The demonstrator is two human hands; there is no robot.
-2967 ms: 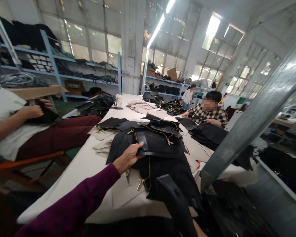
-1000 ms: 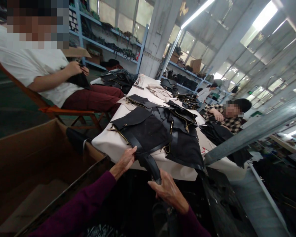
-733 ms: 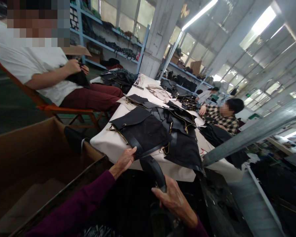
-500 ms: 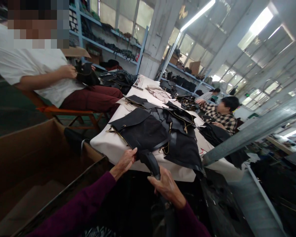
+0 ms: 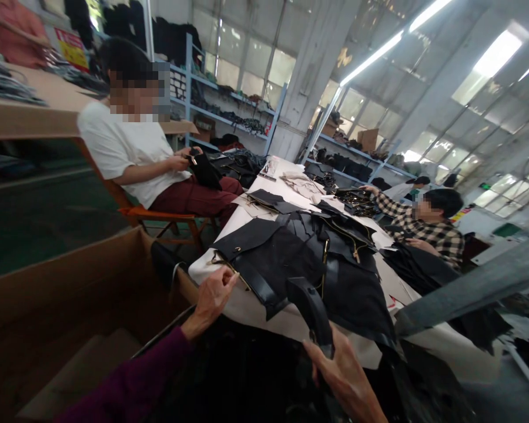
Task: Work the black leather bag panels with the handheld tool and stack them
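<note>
My left hand (image 5: 214,296) pinches the gold zipper edge of a black fabric piece (image 5: 264,252) at the near left edge of the white-covered table (image 5: 203,267). In my right hand (image 5: 344,364) is a black curved handle-like tool (image 5: 311,308), its rounded end over the near edge of the black fabric. My fingers wrap round its lower part. More black pieces with gold zippers (image 5: 341,229) lie overlapping behind and to the right.
An open cardboard box (image 5: 70,264) stands at the left. A seated person in a white shirt (image 5: 136,153) handles black fabric beyond it. Someone in a checked shirt (image 5: 438,235) sits at the right, behind a slanting metal bar (image 5: 467,288).
The view has shifted, showing more at the left. My left hand has moved left along the fabric's zipper edge, away from the tool. My right hand still holds the tool.
</note>
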